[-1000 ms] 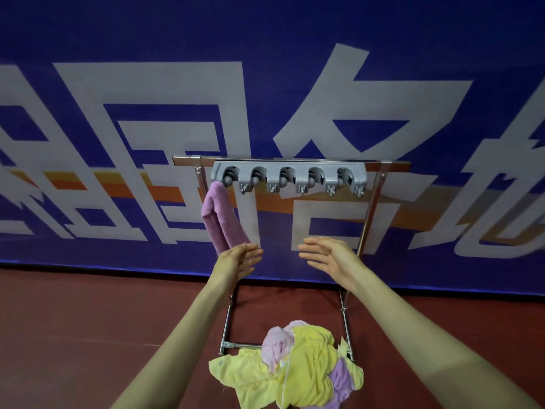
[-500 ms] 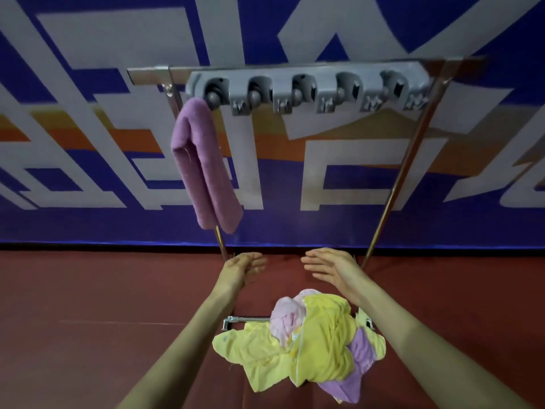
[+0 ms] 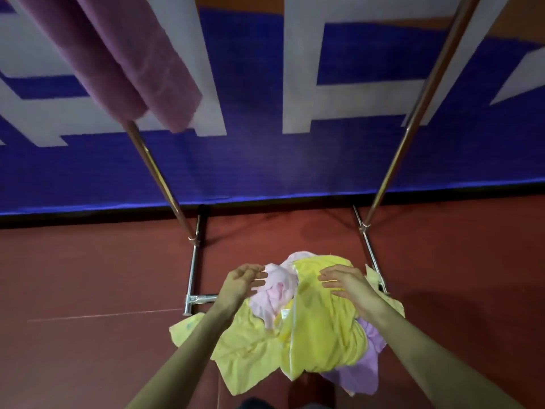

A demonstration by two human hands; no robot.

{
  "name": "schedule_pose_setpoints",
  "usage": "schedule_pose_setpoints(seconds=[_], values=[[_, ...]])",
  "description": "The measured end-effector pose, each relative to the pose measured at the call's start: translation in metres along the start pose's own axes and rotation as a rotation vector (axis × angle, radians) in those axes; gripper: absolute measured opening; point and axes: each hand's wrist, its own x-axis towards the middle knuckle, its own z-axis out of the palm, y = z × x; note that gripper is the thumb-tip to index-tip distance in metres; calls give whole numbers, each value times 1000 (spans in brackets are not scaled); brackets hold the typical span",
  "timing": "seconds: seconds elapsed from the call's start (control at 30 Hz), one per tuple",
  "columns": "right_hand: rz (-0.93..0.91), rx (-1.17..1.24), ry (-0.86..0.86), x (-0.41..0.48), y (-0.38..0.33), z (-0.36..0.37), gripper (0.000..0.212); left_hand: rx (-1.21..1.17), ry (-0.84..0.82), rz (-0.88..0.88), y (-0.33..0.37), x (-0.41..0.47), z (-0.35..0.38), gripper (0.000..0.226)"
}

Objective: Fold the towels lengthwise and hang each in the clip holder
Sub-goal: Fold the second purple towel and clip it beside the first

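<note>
Towel pile [image 3: 250,352] lies heaped on the floor at the foot of the rack [image 3: 193,276], 6 o'clock in view. Left hand [image 3: 243,283] has its fingers loosely spread over the pink towel [image 3: 277,293]. Right hand [image 3: 349,286] has its fingers straight over the yellow towel [image 3: 327,335], nothing gripped. The cloth looks light, limp and tangled, best pinched at a corner. Purple towel [image 3: 126,60] hangs folded at 11 o'clock.

Dim, even light; soft motion blur, wide-angle bending at edges.
</note>
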Motion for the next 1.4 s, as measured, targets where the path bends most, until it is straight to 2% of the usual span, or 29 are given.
schedule_pose_setpoints(seconds=[0.13, 0.2, 0.27, 0.33, 0.37, 0.4, 0.47, 0.53, 0.6, 0.7, 0.77, 0.87, 0.93, 1.03, 1.07, 1.17, 1.27, 1.4], values=[[37, -26, 100, 46, 66, -19, 10, 87, -40, 22, -47, 43, 16, 23], [37, -59, 217, 71, 98, -32, 19, 111, -47, 21, -65, 61, 23, 21], [60, -153, 349, 91, 130, -49, 24, 125, -57, 14, -83, 77, 28, 18], [119, -298, 439, 104, 161, -68, 10, 140, -71, 11, -95, 86, 32, 15], [160, -367, 462, 110, 178, -77, 17, 151, -80, 5, -101, 88, 33, 21], [201, -424, 463, 115, 194, -85, 27, 158, -87, -7, -108, 92, 34, 25], [260, -515, 409, 122, 223, -93, 42, 179, -79, -29, -119, 95, 37, 22], [273, -605, 364, 129, 244, -92, 46, 189, -57, -48, -129, 97, 41, 21], [254, -641, 390, 142, 268, -93, 47, 192, -48, -60, -137, 96, 43, 23], [196, -608, 436, 129, 249, -78, 21, 199, -56, -51, -142, 96, 45, 23], [156, -522, 490, 124, 230, -69, 11, 194, -58, -39, -141, 96, 44, 23], [-30, -237, 469, 116, 194, -50, 32, 193, -60, -17, -135, 95, 45, 22], [-115, -33, 375, 107, 161, -34, 34, 200, -67, 2, -129, 95, 46, 21], [-203, 171, 182, 84, 104, -10, 19, 198, -99, 32, -117, 93, 51, 21], [-239, 219, 117, 78, 88, -3, 20, 197, -118, 53, -111, 91, 52, 23], [-342, 291, -12, 61, 39, 18, 29, 200, -198, 176, -94, 82, 55, 30], [-405, 404, -121, 51, 3, 35, 23, 188, -282, 297, -78, 73, 56, 40], [-467, 476, -229, 34, -38, 53, 17, 139, -307, 301, -67, 65, 55, 30]])
